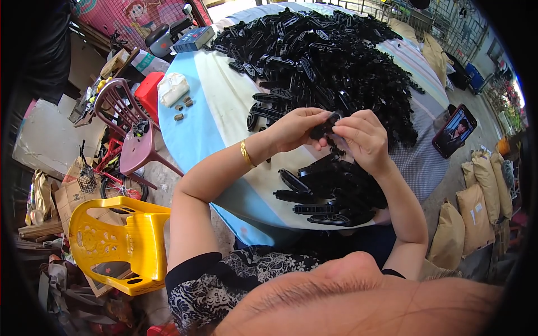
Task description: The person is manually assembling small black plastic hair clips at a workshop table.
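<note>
Between my two hands, over the near part of a cloth-covered round table [218, 106], is a small black plastic part [322, 130]. My left hand [297, 130] pinches it from the left, thumb on top and fingers beneath. Close against it on the right, my right hand [364, 137] has its thumb and fingertips closed on the part's edge. Its exact shape is partly covered by my fingers. Just beyond lies a large heap of black plastic parts [314, 61]. Nearer to me, below my hands, sits a smaller pile of long oval black pieces [330, 196].
A phone [455, 131] with a lit screen leans at the table's right edge. On the left of the tabletop are a white plastic bag [173, 89] and a blue box [194, 39]. A yellow chair [140, 246], a pink chair [137, 151] and brown sacks [475, 213] surround the table.
</note>
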`<state>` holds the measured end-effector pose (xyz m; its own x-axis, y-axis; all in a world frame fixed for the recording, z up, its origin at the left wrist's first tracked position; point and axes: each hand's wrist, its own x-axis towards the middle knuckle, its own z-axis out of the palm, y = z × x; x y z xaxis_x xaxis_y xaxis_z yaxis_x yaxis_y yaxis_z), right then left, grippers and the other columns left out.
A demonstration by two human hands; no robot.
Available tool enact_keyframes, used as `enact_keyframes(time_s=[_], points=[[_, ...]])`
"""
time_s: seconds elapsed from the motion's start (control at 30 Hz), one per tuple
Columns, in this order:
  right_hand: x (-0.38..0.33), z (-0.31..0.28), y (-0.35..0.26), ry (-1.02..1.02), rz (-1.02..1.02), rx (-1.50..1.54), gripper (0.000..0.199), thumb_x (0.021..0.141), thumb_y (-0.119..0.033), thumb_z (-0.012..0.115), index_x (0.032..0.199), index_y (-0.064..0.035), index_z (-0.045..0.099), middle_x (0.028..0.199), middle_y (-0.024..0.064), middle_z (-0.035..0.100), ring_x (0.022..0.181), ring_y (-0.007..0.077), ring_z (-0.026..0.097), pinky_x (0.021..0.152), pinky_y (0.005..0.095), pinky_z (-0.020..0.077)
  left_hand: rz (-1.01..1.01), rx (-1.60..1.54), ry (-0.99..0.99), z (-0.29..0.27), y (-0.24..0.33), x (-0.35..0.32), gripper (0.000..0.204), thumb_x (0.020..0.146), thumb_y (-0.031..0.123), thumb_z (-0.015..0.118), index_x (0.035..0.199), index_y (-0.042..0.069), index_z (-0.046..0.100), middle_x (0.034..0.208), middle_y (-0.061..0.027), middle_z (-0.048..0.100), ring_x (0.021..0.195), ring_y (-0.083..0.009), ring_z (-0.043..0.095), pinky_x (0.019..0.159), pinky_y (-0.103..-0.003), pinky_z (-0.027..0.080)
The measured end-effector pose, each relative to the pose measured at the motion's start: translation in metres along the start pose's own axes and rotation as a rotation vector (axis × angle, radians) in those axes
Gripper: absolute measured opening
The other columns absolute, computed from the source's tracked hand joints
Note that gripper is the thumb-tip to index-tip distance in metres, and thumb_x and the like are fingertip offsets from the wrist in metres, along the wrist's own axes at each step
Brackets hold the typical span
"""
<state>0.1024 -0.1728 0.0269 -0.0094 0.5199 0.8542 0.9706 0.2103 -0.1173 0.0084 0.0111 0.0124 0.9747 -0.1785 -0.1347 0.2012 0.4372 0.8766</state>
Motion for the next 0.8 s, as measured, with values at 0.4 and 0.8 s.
enact_keyframes(time_s=[0.4,0.8], points=[[-0.002,0.003,-0.003,-0.108,0.228,0.049,0.017,0.069,-0.003,0.069,0.085,-0.0026,0.065,0.095,0.0063,0.064,0.088,0.0235,0.059,0.071,0.0287,0.0510,0.091,0.515,0.022,0.003,0.010,-0.014,0.034,0.085,0.011,0.062,0.115,-0.006,0.056,0.095,-0.0119,0.066,0.081,-0.0161,0.066,0.074,-0.026,0.054],[-0.005,-0.005,0.003,-0.382,0.723,0.418,0.030,0.069,-0.008,0.074,0.096,0.0009,0.065,0.078,0.0092,0.065,0.060,0.0118,0.059,0.057,0.0228,0.0480,0.360,1.300,0.035,0.012,0.013,-0.026,0.035,0.076,0.006,0.066,0.111,0.002,0.060,0.092,-0.0151,0.066,0.080,-0.0242,0.066,0.072,-0.030,0.052]])
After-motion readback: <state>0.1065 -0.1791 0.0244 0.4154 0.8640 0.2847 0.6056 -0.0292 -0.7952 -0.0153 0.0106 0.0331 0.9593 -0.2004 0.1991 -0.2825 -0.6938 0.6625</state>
